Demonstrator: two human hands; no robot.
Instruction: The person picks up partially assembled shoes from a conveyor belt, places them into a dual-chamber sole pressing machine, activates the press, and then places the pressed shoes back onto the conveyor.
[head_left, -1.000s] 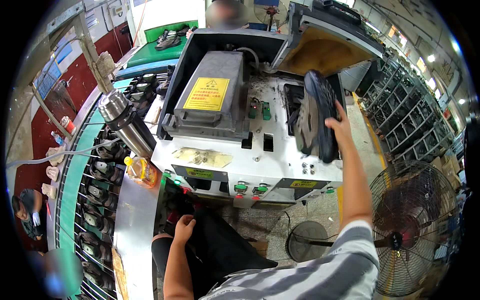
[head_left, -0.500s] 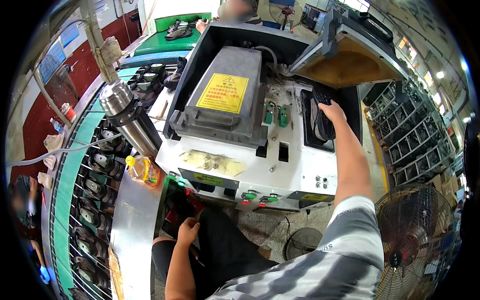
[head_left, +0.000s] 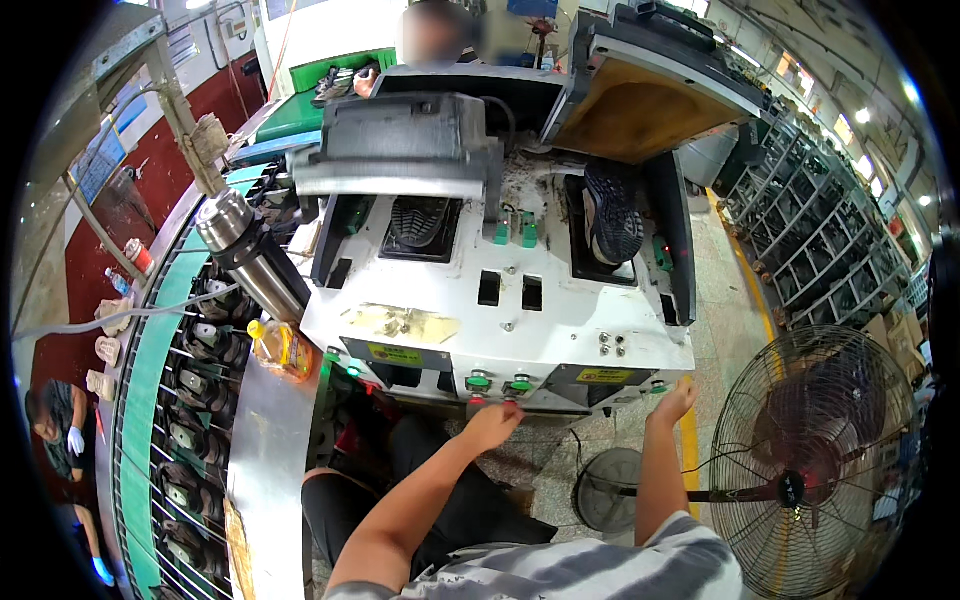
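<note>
My left hand [head_left: 492, 425] is at the front of the white machine [head_left: 590, 345], fingers curled, their tips at a red button [head_left: 511, 408] under a green one [head_left: 520, 385]. Past the machine's right front corner is my right hand [head_left: 676, 400], loosely closed beside another green button [head_left: 659, 388]. Neither hand shows anything held; whether they press the buttons I cannot tell. A dark shoe [head_left: 614, 215] lies sole up in the right recess, under a raised lid [head_left: 650, 100]. Another dark sole [head_left: 418, 221] shows in the left recess, below the lifted, blurred grey cover [head_left: 400, 140].
At left, a steel flask [head_left: 250, 250] and an orange bottle [head_left: 282, 350] stand by a conveyor [head_left: 145, 400] with several shoes. A large fan [head_left: 795, 480] is at right, before metal racks [head_left: 815, 240]. Another person [head_left: 440, 40] is behind the machine.
My right hand has let go of the right shoe and come back to the front corner. The left hand rose from my lap to the buttons. The left cover has lifted, exposing a sole.
</note>
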